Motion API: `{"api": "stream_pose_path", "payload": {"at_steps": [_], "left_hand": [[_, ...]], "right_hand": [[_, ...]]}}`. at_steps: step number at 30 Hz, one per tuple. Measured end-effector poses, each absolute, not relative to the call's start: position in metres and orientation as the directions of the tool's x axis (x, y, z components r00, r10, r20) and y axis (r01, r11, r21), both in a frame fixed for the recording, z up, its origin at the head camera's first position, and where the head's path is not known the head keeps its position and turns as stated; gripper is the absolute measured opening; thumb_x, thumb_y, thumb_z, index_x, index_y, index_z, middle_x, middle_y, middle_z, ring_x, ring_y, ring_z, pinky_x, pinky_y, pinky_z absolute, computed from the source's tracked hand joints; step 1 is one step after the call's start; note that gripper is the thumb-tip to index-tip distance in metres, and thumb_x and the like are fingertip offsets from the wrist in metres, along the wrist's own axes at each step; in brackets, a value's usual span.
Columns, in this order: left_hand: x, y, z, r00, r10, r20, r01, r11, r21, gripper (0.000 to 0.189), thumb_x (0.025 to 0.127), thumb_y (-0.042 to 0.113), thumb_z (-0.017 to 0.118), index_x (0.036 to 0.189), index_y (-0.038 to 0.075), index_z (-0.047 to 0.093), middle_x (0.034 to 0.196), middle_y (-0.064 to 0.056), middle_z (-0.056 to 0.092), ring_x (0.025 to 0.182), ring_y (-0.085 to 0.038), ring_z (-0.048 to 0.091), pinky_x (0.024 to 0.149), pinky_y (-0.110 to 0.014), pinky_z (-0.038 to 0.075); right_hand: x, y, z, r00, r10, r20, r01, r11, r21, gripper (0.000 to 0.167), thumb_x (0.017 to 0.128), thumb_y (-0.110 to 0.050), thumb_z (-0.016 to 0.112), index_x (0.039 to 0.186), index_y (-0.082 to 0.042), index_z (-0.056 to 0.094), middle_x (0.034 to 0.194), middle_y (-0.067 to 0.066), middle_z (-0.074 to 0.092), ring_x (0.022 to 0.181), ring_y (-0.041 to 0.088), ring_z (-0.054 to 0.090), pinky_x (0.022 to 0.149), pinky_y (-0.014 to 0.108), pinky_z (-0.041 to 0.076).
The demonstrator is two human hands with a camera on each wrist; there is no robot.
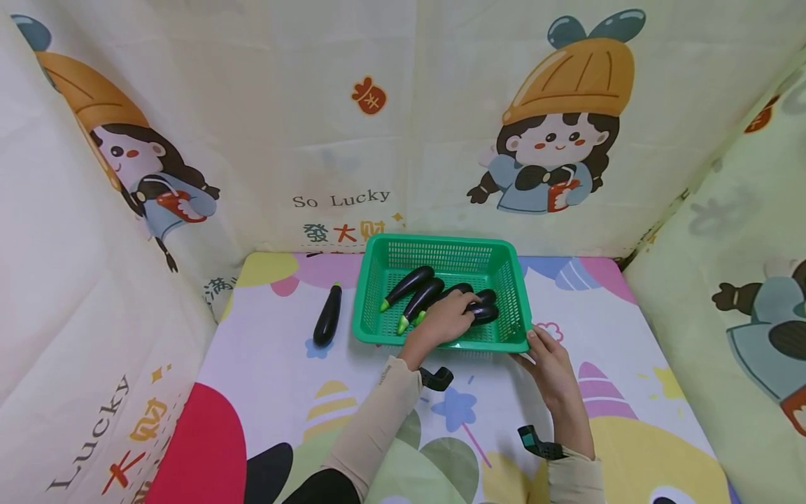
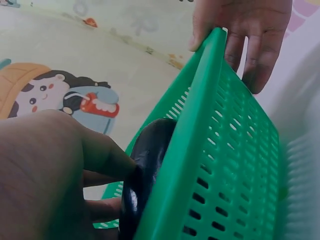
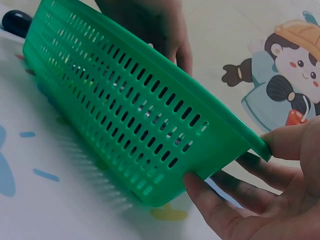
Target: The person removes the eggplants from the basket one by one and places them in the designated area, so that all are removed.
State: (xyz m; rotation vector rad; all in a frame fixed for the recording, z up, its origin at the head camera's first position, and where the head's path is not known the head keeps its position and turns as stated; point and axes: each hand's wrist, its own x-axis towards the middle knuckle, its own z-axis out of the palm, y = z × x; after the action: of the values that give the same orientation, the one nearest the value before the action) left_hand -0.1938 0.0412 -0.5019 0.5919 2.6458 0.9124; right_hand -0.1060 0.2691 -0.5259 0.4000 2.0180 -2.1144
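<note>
Inside the green basket [image 1: 485, 346], my left grip [image 1: 443, 318] is curled round one dark eggplant [image 2: 152, 145], toward the right of the other eggplants [image 1: 411, 285] lying there, while my right grip [image 1: 549, 357] pinches the basket's near right corner. I take the step in hand to be handling this eggplant with the basket steadied; whether I am lifting it or setting it down, I cannot tell. The next move seems to call for a firm hold, since the skin looks slick, and a quiet right side so nothing tips. Out on the counter [image 1: 271, 378], left of the basket, lies a loose eggplant [image 1: 327, 316], shown whole only by the head view. The right wrist view adds my thumb at the rim and a fingertip against the outer wall; the left wrist view shows the held eggplant close beside the rim
</note>
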Motion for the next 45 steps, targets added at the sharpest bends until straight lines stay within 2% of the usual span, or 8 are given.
{"api": "stream_pose_path", "payload": {"at_steps": [5,10,15,19,26,34,40,45], "left_hand": [[-0.191,0.035,-0.492,-0.888,0.45,-0.089,0.295,0.709,0.64,0.042,0.109,0.022,0.043,0.149,0.021,0.057,0.149,-0.006,0.058,0.119,-0.023,0.064,0.098,-0.046,0.055],[-0.189,0.026,-0.487,-0.898,0.44,-0.03,0.329,0.712,0.62,0.041,0.109,0.022,0.044,0.147,0.022,0.058,0.141,-0.006,0.062,0.107,-0.02,0.062,0.091,-0.04,0.054],[-0.188,0.012,-0.477,-0.914,0.404,0.036,0.344,0.725,0.597,0.041,0.108,0.022,0.046,0.146,0.021,0.06,0.139,-0.005,0.063,0.113,-0.021,0.064,0.093,-0.043,0.055],[-0.187,-0.002,-0.465,-0.923,0.377,0.082,0.352,0.733,0.583,0.042,0.107,0.021,0.047,0.147,0.02,0.059,0.139,-0.007,0.062,0.111,-0.023,0.067,0.092,-0.045,0.056],[-0.19,-0.023,-0.453,-0.932,0.332,0.142,0.352,0.744,0.567,0.042,0.105,0.02,0.051,0.147,0.018,0.059,0.135,-0.008,0.062,0.103,-0.024,0.065,0.084,-0.043,0.057],[-0.193,-0.043,-0.451,-0.935,0.293,0.2,0.355,0.757,0.549,0.042,0.104,0.02,0.056,0.147,0.019,0.059,0.136,-0.01,0.061,0.099,-0.027,0.064,0.082,-0.045,0.057],[-0.193,-0.059,-0.451,-0.932,0.249,0.265,0.358,0.754,0.551,0.044,0.102,0.017,0.062,0.146,0.018,0.06,0.132,-0.011,0.06,0.084,-0.026,0.061,0.071,-0.039,0.054],[-0.196,-0.07,-0.452,-0.919,0.211,0.332,0.358,0.798,0.484,0.047,0.1,0.018,0.066,0.147,0.016,0.058,0.131,-0.012,0.059,0.079,-0.026,0.062,0.07,-0.04,0.055]], "right_hand": [[-0.107,0.269,-0.526,-0.946,0.047,-0.322,0.319,-0.053,-0.946,0.062,0.11,-0.041,0.047,0.161,-0.006,0.037,0.138,-0.007,0.055,0.117,0.002,0.063,0.097,0.023,0.056],[-0.107,0.269,-0.527,-0.947,0.045,-0.319,0.317,-0.054,-0.947,0.062,0.11,-0.04,0.048,0.16,-0.005,0.037,0.14,-0.005,0.054,0.119,0.004,0.063,0.096,0.022,0.056],[-0.106,0.27,-0.529,-0.947,0.047,-0.317,0.314,-0.059,-0.947,0.062,0.11,-0.039,0.048,0.16,-0.004,0.037,0.136,-0.007,0.056,0.116,0.003,0.064,0.095,0.021,0.057],[-0.105,0.271,-0.53,-0.949,0.039,-0.312,0.309,-0.058,-0.949,0.062,0.11,-0.04,0.048,0.16,-0.004,0.037,0.136,-0.008,0.057,0.117,0.003,0.065,0.096,0.022,0.057],[-0.106,0.272,-0.53,-0.954,0.03,-0.298,0.295,-0.068,-0.953,0.064,0.11,-0.04,0.048,0.16,-0.003,0.036,0.135,-0.008,0.057,0.115,0.001,0.065,0.095,0.022,0.057],[-0.106,0.273,-0.531,-0.953,0.028,-0.301,0.298,-0.081,-0.951,0.065,0.11,-0.04,0.049,0.16,-0.001,0.035,0.134,-0.008,0.057,0.114,0.001,0.065,0.094,0.021,0.057],[-0.106,0.273,-0.53,-0.95,0.029,-0.31,0.307,-0.072,-0.949,0.065,0.11,-0.041,0.049,0.161,-0.004,0.035,0.135,-0.008,0.056,0.115,0.001,0.064,0.095,0.021,0.057],[-0.107,0.273,-0.53,-0.951,0.032,-0.309,0.306,-0.073,-0.949,0.064,0.11,-0.04,0.049,0.161,-0.004,0.036,0.137,-0.006,0.055,0.115,0.002,0.064,0.094,0.02,0.057]]}}
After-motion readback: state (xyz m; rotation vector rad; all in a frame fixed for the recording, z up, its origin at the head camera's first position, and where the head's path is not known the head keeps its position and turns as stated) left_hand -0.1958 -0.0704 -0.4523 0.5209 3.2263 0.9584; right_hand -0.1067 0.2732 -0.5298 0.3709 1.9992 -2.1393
